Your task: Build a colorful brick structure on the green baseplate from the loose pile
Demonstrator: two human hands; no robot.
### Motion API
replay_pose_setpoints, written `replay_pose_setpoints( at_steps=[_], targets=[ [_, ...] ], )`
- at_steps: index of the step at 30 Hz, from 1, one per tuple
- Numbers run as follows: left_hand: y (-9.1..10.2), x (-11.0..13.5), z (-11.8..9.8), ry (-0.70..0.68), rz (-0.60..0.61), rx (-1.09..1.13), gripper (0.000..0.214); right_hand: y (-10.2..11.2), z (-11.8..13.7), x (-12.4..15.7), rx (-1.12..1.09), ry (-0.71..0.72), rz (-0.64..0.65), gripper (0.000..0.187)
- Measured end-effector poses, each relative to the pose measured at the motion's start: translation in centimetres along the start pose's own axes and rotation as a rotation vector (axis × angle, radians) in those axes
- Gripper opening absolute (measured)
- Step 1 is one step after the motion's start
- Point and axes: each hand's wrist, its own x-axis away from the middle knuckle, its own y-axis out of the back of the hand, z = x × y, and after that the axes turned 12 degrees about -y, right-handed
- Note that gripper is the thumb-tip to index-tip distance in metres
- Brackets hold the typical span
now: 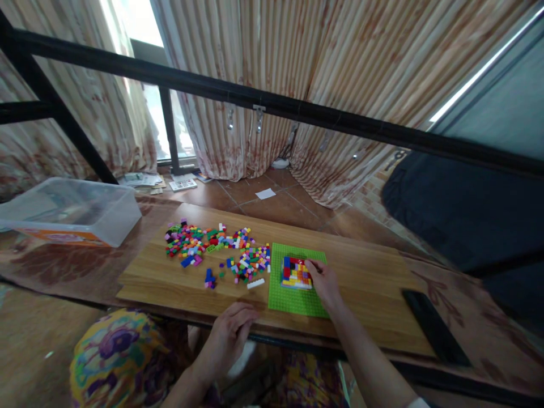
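Observation:
A square of small toy bricks point(297, 272) in red, blue, yellow, orange and white stands on the green baseplate point(297, 306). My right hand point(323, 284) reaches over the plate, its thumb and fingers pinched together at the upper right corner of this build. Whatever is between those fingertips is too small to make out. At the near edge of the wooden board, my left hand point(234, 326) rests with its fingers curled together and nothing visible in them. Loose bricks point(254, 260) lie left of the plate, among them a long white brick point(255, 284) and a blue piece point(209, 277).
The wooden board point(365, 283) lies on a cloth-covered table. A clear plastic bin point(114, 215) stands at the left, and a black flat object point(436, 327) lies at the right. Beyond the table runs a black metal bar point(297, 106) before striped curtains point(263, 51).

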Motion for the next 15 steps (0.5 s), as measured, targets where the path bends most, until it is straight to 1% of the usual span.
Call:
replay_pose_setpoints(
  at_steps=[5, 10, 13, 15],
  targets=[
    [0.15, -0.20, -0.29, -0.008, -0.016, 0.013, 0.019, -0.13, -0.12, 0.17, -0.004, 0.015, -0.010, 0.044],
    [0.31, -0.39, -0.59, 0.003, 0.008, 0.004, 0.019, -0.38, 0.12, 0.46, 0.008, 0.028, -0.017, 0.045],
    [0.38, -0.42, -0.69, -0.001, 0.035, 0.015, 0.021, -0.14, -0.01, 0.31, -0.006, 0.036, 0.011, 0.046],
    [0.45, -0.44, -0.76, 0.009, 0.049, 0.023, 0.021, 0.33, -0.15, -0.02, -0.019, 0.054, 0.002, 0.050]
  ],
)
